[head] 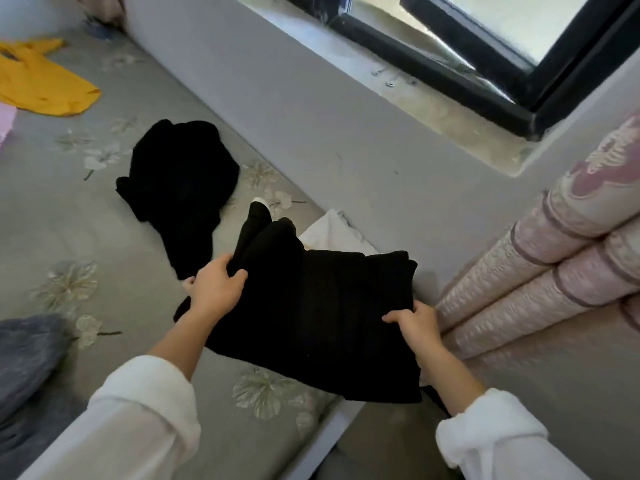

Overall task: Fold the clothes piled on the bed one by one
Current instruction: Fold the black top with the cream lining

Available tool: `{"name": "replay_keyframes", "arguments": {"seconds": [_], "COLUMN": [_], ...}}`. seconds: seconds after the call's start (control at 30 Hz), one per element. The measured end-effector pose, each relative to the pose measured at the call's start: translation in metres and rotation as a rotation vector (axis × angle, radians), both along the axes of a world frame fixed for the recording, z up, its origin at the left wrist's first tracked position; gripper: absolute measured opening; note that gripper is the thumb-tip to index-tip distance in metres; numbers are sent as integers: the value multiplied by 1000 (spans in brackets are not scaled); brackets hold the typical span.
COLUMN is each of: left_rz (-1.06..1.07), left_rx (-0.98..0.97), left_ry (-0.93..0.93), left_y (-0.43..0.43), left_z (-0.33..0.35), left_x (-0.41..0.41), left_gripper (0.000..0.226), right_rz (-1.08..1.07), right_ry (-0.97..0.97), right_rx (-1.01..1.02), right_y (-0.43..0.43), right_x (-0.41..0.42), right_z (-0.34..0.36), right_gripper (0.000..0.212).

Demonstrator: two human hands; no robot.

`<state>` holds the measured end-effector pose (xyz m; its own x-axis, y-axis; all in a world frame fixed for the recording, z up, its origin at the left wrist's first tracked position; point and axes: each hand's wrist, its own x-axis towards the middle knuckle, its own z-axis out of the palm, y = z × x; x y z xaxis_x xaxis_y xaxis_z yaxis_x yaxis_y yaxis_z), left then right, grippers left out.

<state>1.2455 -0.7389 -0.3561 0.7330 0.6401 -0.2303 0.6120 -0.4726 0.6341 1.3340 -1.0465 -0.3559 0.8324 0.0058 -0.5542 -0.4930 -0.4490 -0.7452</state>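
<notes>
At the bed's far left edge a yellow top lies spread and unfolded, with a sliver of something pink beside it; a grey fleecy garment is bunched at the near left edge. Toward the wall-side edge sits a crumpled black garment, untouched, apart from the piece in hand though nearly meeting it at its lower tip.

The step in hand looks like finishing one item: a black knit garment, already doubled into a thick rectangle, lies at the near right corner of the bed, its lower corner jutting past the mattress edge. A loose narrow part trails from it toward the wall, beside a white cloth.

The left hand is curled over the garment's left edge, fingers bent around a bunched fold, thumb tucked behind it. The right hand pinches the right edge, thumb on top, the other fingers hidden under the cloth.

Next, I judge, the trailing part wants tucking in, then the bundle set aside squarely, both hands keeping the layers together so they do not slip apart.

To the right hangs a pink curtain.
</notes>
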Motion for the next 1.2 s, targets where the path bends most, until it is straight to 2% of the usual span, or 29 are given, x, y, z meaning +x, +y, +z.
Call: {"name": "replay_keyframes", "arguments": {"seconds": [0.17,0.4,0.5,0.6,0.67,0.73,0.77,0.83,0.97,1.1,1.2], "left_rz": [19,45,20,-201,-301,-351,-371,-415,-462,-499,-521], "left_rx": [123,154,101,42,7,-10,3,65,179,260,177], "left_ry": [32,-112,-87,70,180,257,289,340,438,507,522], "left_y": [2,16,7,-23,-42,-54,-58,-63,-67,-71,-67], "left_z": [-1,-9,-40,-87,-116,-139,-148,-163,-187,-207,-208], "left_x": [89,183,187,168,153,145,143,142,138,120,122], "left_gripper": [18,29,44,58,64,71,75,83,92,93,94], "right_rz": [-125,-359,-391,-352,-256,-24,118,419,869,1024,1027], "right_ry": [-1,34,83,175,138,-57,-158,-212,-21,31,34], "right_rx": [77,152,55,-168,-399,-615,-639,-576,-583,-694,-704], "right_y": [1,7,8,8,14,22,26,33,33,29,35], "right_x": [32,66,76,83,87,89,90,93,87,68,76], "right_z": [-9,-50,-78,-105,-112,-116,-120,-128,-159,-182,-178], "right_gripper": [24,33,42,55,67,82,87,92,96,91,88]}}
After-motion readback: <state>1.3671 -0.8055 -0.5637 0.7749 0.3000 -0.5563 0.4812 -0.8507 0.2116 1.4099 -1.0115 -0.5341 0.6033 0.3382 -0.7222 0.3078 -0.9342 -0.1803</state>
